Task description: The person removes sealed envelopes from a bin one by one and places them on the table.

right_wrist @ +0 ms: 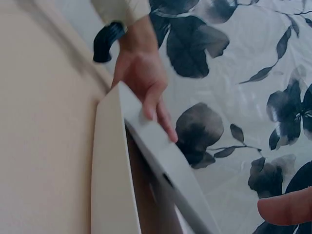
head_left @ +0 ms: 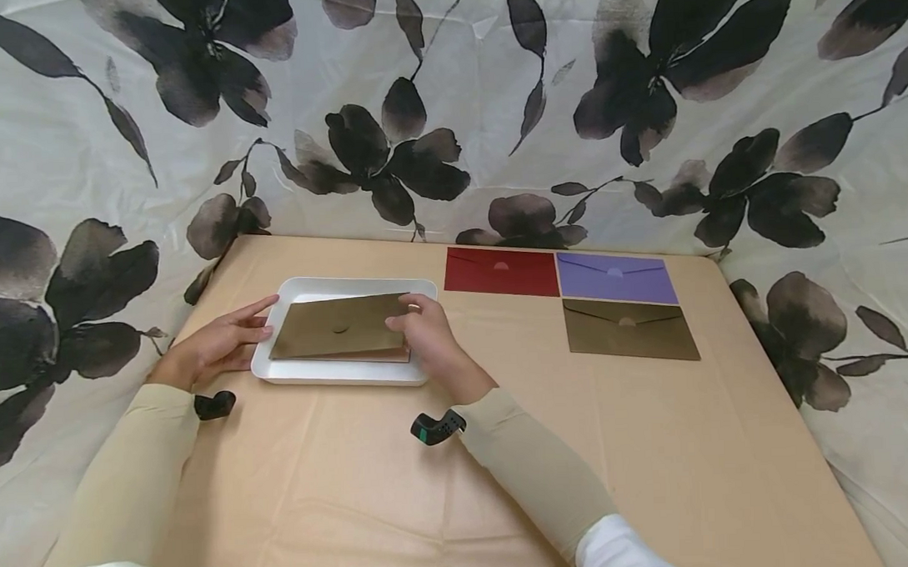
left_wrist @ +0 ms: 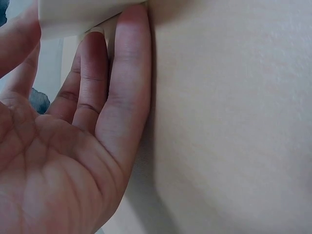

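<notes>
A gold envelope [head_left: 335, 321] with a round seal is in the white tray [head_left: 337, 372], its right side raised. Beneath it, the edge of a brownish-pink envelope [head_left: 398, 355] shows. At the tray's right end, my right hand [head_left: 435, 338] pinches the gold envelope's upper right corner. My left hand [head_left: 219, 343] holds the tray's left end, thumb at the rim. In the left wrist view, the fingers of the left hand [left_wrist: 83, 131] lie against the tray's pale side [left_wrist: 73, 17]. The right wrist view shows the tray wall [right_wrist: 111, 170] from the side.
Right of the tray, a red envelope [head_left: 491, 275] and a purple envelope [head_left: 627, 282] lie side by side. Another gold envelope [head_left: 629, 340] lies just below the purple one. A tan cloth covers the table [head_left: 655, 452]. Behind it hangs a floral sheet [head_left: 510, 173].
</notes>
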Demonstrator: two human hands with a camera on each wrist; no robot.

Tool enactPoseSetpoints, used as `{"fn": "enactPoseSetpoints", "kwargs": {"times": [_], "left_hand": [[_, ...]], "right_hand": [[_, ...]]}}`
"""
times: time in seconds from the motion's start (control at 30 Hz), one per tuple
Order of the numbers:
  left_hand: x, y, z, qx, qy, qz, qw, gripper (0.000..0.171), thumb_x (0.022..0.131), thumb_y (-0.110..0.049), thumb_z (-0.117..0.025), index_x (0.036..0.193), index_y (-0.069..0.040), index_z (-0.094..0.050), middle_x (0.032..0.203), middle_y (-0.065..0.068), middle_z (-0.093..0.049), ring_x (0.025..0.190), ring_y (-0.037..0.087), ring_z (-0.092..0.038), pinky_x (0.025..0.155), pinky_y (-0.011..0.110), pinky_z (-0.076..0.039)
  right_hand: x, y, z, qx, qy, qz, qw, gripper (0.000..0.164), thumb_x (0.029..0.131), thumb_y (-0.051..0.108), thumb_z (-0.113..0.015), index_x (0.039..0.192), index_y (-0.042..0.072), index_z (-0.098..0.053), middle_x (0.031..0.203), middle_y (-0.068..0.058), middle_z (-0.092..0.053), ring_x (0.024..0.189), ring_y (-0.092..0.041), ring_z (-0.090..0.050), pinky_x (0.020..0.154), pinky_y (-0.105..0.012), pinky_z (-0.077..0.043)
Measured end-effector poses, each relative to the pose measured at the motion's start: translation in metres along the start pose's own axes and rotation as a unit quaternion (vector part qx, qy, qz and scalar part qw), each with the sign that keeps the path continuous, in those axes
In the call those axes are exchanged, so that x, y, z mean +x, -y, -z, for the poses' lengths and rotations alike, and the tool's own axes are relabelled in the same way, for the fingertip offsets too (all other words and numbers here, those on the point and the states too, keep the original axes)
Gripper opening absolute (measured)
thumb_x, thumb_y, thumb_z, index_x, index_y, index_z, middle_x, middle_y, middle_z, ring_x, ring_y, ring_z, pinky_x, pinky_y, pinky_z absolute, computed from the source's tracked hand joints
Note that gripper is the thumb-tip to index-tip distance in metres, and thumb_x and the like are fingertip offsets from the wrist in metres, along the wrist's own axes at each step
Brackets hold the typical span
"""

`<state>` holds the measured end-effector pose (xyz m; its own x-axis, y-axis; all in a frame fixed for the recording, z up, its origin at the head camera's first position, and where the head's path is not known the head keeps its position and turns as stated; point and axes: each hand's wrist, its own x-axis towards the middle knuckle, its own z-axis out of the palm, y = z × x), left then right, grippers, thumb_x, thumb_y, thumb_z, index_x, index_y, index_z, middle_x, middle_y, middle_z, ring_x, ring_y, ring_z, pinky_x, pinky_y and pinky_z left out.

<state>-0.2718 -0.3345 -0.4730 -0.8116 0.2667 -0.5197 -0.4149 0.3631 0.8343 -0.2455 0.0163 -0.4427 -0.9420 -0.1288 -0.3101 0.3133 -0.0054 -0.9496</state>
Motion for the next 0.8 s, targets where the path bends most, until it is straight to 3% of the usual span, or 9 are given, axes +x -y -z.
{"fn": "enactPoseSetpoints", "kwargs": {"times": [0.13, 0.23, 0.4, 0.47, 0.5, 0.53, 0.63, 0.73, 0.8], "left_hand": [[-0.002, -0.002, -0.001, -0.009, 0.001, -0.004, 1.0000, 0.080, 0.107, -0.025, -0.058, 0.167, -0.038, -0.006, 0.169, 0.018, -0.013, 0.124, 0.017, -0.054, 0.096, 0.041, -0.060], [-0.003, -0.002, 0.000, -0.006, -0.001, -0.005, 1.0000, 0.079, 0.108, -0.024, -0.057, 0.167, -0.038, -0.006, 0.169, 0.018, -0.013, 0.121, 0.014, -0.054, 0.095, 0.040, -0.060], [-0.002, -0.002, 0.001, 0.010, -0.007, 0.000, 0.9999, 0.079, 0.108, -0.023, -0.056, 0.167, -0.039, -0.005, 0.173, 0.021, -0.007, 0.134, 0.025, -0.047, 0.094, 0.040, -0.061], [-0.001, -0.002, 0.001, 0.013, -0.008, 0.002, 0.9999, 0.079, 0.108, -0.023, -0.056, 0.167, -0.038, -0.005, 0.173, 0.021, -0.007, 0.133, 0.025, -0.049, 0.095, 0.040, -0.061], [-0.001, -0.002, 0.002, 0.014, -0.007, 0.002, 0.9999, 0.079, 0.108, -0.024, -0.056, 0.167, -0.038, -0.005, 0.173, 0.021, -0.006, 0.131, 0.023, -0.050, 0.094, 0.040, -0.061], [-0.001, -0.003, 0.002, 0.015, -0.008, 0.003, 0.9998, 0.080, 0.108, -0.025, -0.057, 0.167, -0.038, -0.006, 0.173, 0.022, -0.006, 0.129, 0.021, -0.051, 0.094, 0.040, -0.061], [-0.001, -0.003, 0.003, 0.017, -0.008, 0.004, 0.9998, 0.080, 0.107, -0.027, -0.058, 0.167, -0.038, -0.006, 0.174, 0.022, -0.004, 0.131, 0.023, -0.050, 0.094, 0.039, -0.061], [-0.001, -0.003, 0.003, 0.015, -0.011, 0.005, 0.9998, 0.080, 0.107, -0.027, -0.059, 0.167, -0.040, -0.007, 0.174, 0.022, -0.004, 0.130, 0.021, -0.051, 0.093, 0.039, -0.061], [-0.001, -0.003, 0.004, 0.013, -0.011, 0.003, 0.9998, 0.080, 0.107, -0.026, -0.058, 0.167, -0.040, -0.007, 0.174, 0.021, -0.005, 0.125, 0.017, -0.053, 0.093, 0.039, -0.061]], "right_hand": [[0.008, -0.005, -0.004, -0.028, -0.017, 0.016, 0.999, 0.051, 0.096, 0.002, -0.066, 0.146, 0.004, -0.056, 0.126, -0.014, -0.062, 0.086, -0.017, -0.055, 0.077, -0.029, -0.049], [0.015, -0.010, -0.005, -0.035, -0.020, 0.035, 0.999, 0.050, 0.094, -0.003, -0.065, 0.143, 0.004, -0.059, 0.101, -0.005, -0.058, 0.071, -0.012, -0.049, 0.064, -0.022, -0.046], [0.020, -0.018, -0.004, -0.029, -0.020, 0.055, 0.998, 0.052, 0.089, -0.010, -0.064, 0.139, 0.005, -0.064, 0.133, -0.009, -0.065, 0.076, -0.011, -0.048, 0.064, -0.022, -0.044], [0.021, -0.019, -0.002, -0.029, -0.022, 0.056, 0.998, 0.052, 0.088, -0.010, -0.065, 0.138, 0.007, -0.065, 0.151, -0.011, -0.058, 0.095, -0.012, -0.057, 0.069, -0.022, -0.046], [0.021, -0.019, -0.001, -0.030, -0.023, 0.055, 0.998, 0.052, 0.089, -0.009, -0.065, 0.137, 0.008, -0.066, 0.151, -0.011, -0.059, 0.109, -0.014, -0.060, 0.071, -0.022, -0.048], [0.021, -0.019, -0.001, -0.030, -0.025, 0.054, 0.998, 0.051, 0.089, -0.009, -0.066, 0.137, 0.009, -0.066, 0.150, -0.011, -0.060, 0.110, -0.015, -0.062, 0.073, -0.022, -0.049], [0.020, -0.017, 0.000, -0.032, -0.031, 0.052, 0.998, 0.051, 0.089, -0.009, -0.066, 0.135, 0.010, -0.068, 0.151, -0.012, -0.059, 0.146, -0.026, -0.048, 0.079, -0.022, -0.051], [0.020, -0.015, 0.001, -0.035, -0.035, 0.052, 0.997, 0.050, 0.089, -0.010, -0.066, 0.134, 0.011, -0.069, 0.149, -0.013, -0.060, 0.147, -0.029, -0.048, 0.075, -0.021, -0.050], [0.019, -0.014, 0.003, -0.037, -0.037, 0.050, 0.997, 0.049, 0.089, -0.011, -0.067, 0.133, 0.011, -0.070, 0.147, -0.012, -0.062, 0.138, -0.029, -0.055, 0.070, -0.019, -0.049]]}}
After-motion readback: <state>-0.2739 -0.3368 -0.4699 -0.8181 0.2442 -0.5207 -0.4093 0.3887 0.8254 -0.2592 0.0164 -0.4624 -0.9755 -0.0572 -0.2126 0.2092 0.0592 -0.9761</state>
